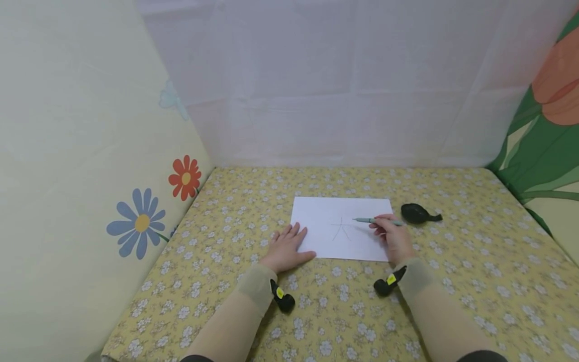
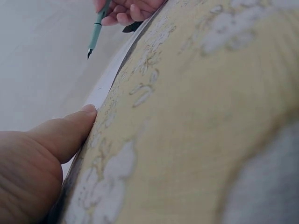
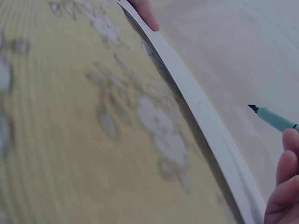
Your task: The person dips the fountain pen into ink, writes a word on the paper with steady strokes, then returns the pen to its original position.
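Note:
A white sheet of paper [image 1: 316, 211] lies on the flowered cloth, with thin pencil-like strokes [image 1: 341, 224] at its middle: a cross with two lines slanting down. My left hand [image 1: 288, 249] rests spread on the sheet's lower left corner, its thumb [image 2: 70, 130] along the near edge. My right hand [image 1: 392, 239], over the paper's right side, pinches a teal fountain pen [image 1: 365, 220] pointing left. In the right wrist view the pen's dark nib [image 3: 252, 108] stands above the paper, apart from it. Part of the pen is hidden behind the right fingers [image 3: 286, 168].
A black, rounded object with a narrow tail [image 1: 414, 213] lies right of the paper; its kind is unclear. The yellow flowered tablecloth [image 1: 235, 221] covers the table. A white sheet wall [image 1: 334, 100] stands behind, with flower-printed panels [image 1: 90, 151] at the sides.

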